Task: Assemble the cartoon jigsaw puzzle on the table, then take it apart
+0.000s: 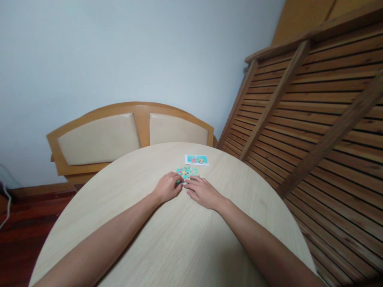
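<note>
the small colourful pieces lay heaped toward the far edge of the tabletop, the left hand and right hand at their near side, grip impossible to tell. beyond, a picture card faced up, likely for viewing.

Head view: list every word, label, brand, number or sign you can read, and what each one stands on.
No readable text anywhere.
Printed card: a coloured picture shows; any lettering is too small to read.
Small coloured pieces: any marks are too small to make out.
Table, padded headboard and slatted wooden panel: no lettering visible.
</note>
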Demonstrator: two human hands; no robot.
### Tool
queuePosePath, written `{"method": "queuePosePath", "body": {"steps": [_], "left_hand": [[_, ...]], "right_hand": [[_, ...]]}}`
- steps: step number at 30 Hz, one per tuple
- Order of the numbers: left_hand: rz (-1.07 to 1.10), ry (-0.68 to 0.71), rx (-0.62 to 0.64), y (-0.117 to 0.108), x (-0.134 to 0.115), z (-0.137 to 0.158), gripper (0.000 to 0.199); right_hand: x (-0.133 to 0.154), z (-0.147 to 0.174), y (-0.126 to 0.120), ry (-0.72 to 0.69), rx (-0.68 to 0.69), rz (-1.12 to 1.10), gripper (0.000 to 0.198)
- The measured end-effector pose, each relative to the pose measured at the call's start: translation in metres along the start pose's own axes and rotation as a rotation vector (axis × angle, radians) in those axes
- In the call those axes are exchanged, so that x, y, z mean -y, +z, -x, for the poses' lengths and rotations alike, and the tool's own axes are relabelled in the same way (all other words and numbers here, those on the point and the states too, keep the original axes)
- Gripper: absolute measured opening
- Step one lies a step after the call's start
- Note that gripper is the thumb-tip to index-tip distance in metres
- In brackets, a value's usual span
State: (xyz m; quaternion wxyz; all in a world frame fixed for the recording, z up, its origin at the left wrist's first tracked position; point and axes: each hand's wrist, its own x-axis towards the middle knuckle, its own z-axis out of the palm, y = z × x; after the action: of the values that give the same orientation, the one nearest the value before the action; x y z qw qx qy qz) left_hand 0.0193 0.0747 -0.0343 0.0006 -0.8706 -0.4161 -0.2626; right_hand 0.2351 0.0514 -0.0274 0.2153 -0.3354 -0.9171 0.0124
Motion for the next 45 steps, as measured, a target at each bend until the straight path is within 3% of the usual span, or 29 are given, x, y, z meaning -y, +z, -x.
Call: {"method": "queuePosePath", "body": {"steps": [5,10,16,19,24,27,31,36,40,45], "left_hand": [[-0.002,-0.024,-0.024,0.0,0.001,0.0,0.016],[-0.005,-0.032,-0.056,0.004,0.004,0.001,0.02],[-0.012,0.018,-0.021,0.008,0.006,0.002,0.039],[-0.006,0.074,0.025,0.004,-0.003,0.004,0.045],[0.076,0.302,0.192,-0.001,-0.024,0.005,0.042],[0.06,0.209,0.152,0.001,-0.024,0.003,0.028],[0.039,0.062,0.051,0.005,-0.013,0.0,0.018],[0.022,-0.104,-0.049,0.012,-0.003,-0.003,0.025],[0.055,-0.188,-0.051,0.019,0.001,-0.004,0.032],[0.126,-0.109,0.005,0.024,0.003,-0.002,0.049]], "right_hand": [[-0.001,0.001,-0.002,-0.029,-0.006,0.061,0.029],[-0.005,0.002,-0.002,0.027,-0.072,0.003,0.036],[-0.031,0.003,0.003,0.35,-0.317,-0.129,0.024],[-0.05,0.008,0.005,0.516,-0.345,-0.134,0.022],[-0.065,0.016,0.005,0.596,-0.312,-0.093,0.022],[-0.059,0.017,0.005,0.534,-0.225,-0.075,0.036],[-0.041,0.018,0.008,0.457,0.031,-0.062,0.066],[-0.025,0.011,0.009,0.484,0.18,-0.036,0.104],[-0.02,-0.008,0.01,0.545,0.267,-0.015,0.098],[-0.026,-0.025,0.019,0.588,0.217,-0.001,0.083]]}}
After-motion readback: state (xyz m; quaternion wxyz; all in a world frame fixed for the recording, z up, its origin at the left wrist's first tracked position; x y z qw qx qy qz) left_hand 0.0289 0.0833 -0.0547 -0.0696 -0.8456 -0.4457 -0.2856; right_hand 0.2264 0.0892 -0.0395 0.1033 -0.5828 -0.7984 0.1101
